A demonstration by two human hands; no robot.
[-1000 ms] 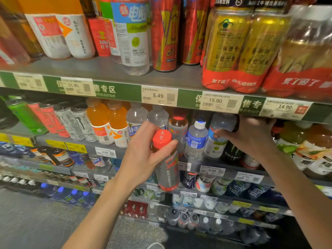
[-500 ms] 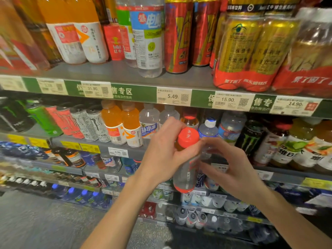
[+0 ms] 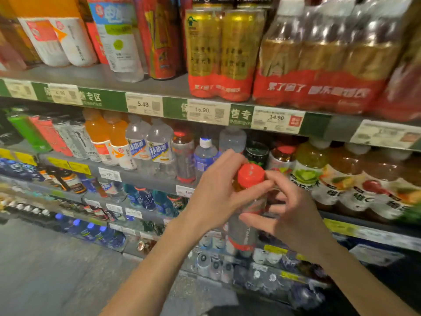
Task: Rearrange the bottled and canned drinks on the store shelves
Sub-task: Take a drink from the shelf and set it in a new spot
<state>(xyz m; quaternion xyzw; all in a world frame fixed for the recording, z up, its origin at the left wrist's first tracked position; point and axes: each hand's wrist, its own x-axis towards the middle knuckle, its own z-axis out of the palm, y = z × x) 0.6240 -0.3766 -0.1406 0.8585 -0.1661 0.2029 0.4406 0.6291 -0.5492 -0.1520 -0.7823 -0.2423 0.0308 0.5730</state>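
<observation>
- Between the two hands, in front of the middle shelf [image 3: 136, 179], a red-capped bottle [image 3: 247, 215] is being held upright in the air, clear of every row.
- The left hand [image 3: 216, 197] is wrapping its fingers round the bottle's shoulder just under the red cap [image 3: 250, 175], thumb across the front; this looks like the carrying grip.
- The right hand [image 3: 293, 217] is closing in from the other side, its curled fingers touching the neck and upper body and its thumb lying against the label. Whether it is bearing weight yet is hard to tell; it seems to be taking the bottle over or turning the label forward.
- Holding high near the cap is probably leaving the base free to slide into a gap.
- Just behind the hands, a black can [image 3: 256, 153] and another red-capped bottle [image 3: 281, 156] are standing on the middle shelf, a likely home for this one.
- Further left, clear water bottles [image 3: 159, 147] and orange drinks [image 3: 107, 137] are facing outward in rows.
- Above, gold multipacks [image 3: 221, 53] are sitting over the price tags [image 3: 143, 104].
</observation>
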